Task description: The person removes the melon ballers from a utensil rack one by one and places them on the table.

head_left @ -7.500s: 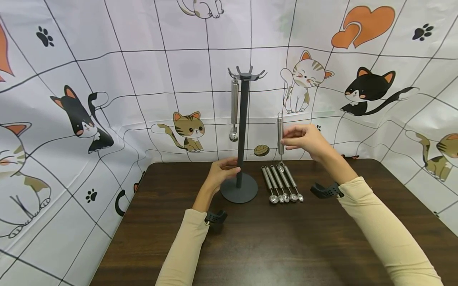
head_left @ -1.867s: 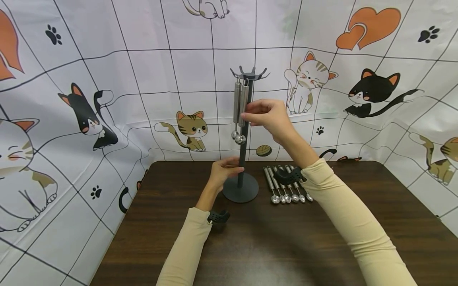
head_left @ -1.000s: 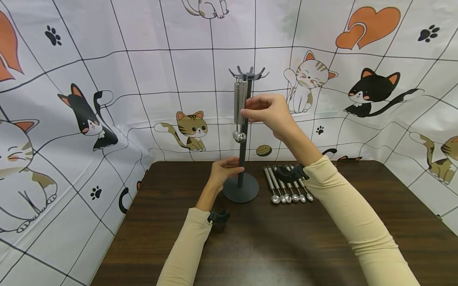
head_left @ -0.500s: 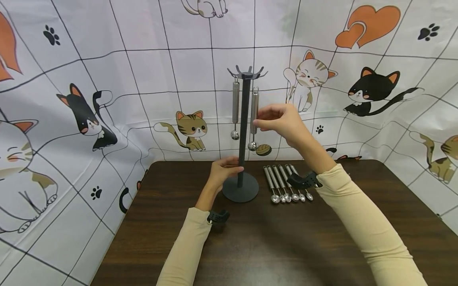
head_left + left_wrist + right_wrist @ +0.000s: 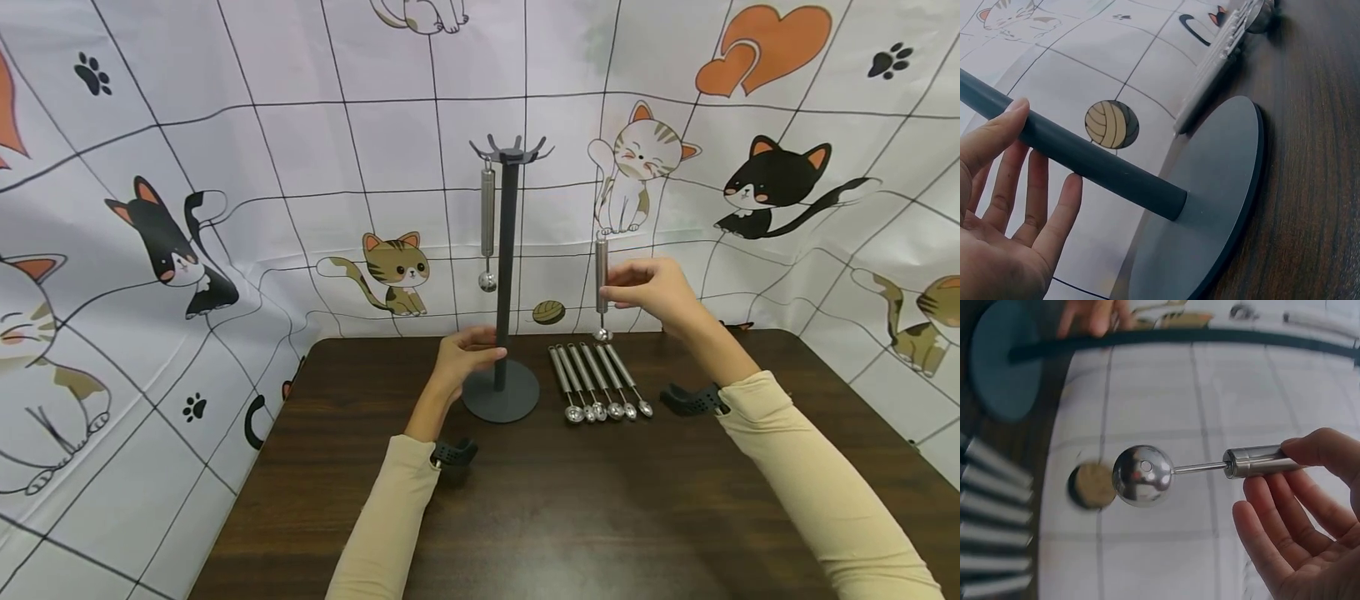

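My right hand pinches a steel melon baller by its handle, scoop end down, above the far edge of the table. In the right wrist view its round scoop has a small hole. My left hand grips the lower pole of a dark grey hook stand, thumb on one side and fingers on the other in the left wrist view. Another melon baller hangs from a left hook of the stand. A row of several steel utensils with small scoop ends lies right of the stand's round base.
The brown wooden table ends at a wall covering printed with cats, lines and hearts. Several hooks branch out at the top of the stand.
My right hand has carried its melon baller away from the stand's hooks, right and down, to above the row. My left hand stays on the pole. The other melon baller still hangs.
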The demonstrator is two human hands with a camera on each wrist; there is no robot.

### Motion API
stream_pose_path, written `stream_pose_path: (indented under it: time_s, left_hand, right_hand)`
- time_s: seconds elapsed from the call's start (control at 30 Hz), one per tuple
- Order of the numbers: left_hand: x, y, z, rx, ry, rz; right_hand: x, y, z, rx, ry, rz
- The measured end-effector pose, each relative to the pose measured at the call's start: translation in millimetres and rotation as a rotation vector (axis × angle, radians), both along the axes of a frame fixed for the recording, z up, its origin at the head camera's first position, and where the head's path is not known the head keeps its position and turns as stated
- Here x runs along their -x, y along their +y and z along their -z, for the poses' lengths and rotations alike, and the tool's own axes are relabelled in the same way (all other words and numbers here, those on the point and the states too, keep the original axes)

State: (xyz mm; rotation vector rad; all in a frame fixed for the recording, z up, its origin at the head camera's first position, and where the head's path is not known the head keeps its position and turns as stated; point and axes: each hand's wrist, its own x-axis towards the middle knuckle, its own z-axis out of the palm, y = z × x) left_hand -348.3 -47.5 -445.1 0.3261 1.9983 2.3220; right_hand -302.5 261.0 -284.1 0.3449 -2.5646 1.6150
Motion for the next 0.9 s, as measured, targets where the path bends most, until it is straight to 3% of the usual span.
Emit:
stream_pose_path:
  time_s: [0.43,0.9]
  left_hand:
    - [1.3,-3.6,-1.2,0.019,-0.014,0.043]
    - [2.6,-4.4,-0.9,0.015,-0.004,0.047]
  right_hand:
    - [9.7,77.4,53.8,-0.071,-0.175,0.05]
    - [28.6,113.9,114.3,-0.097,-0.332,-0.002]
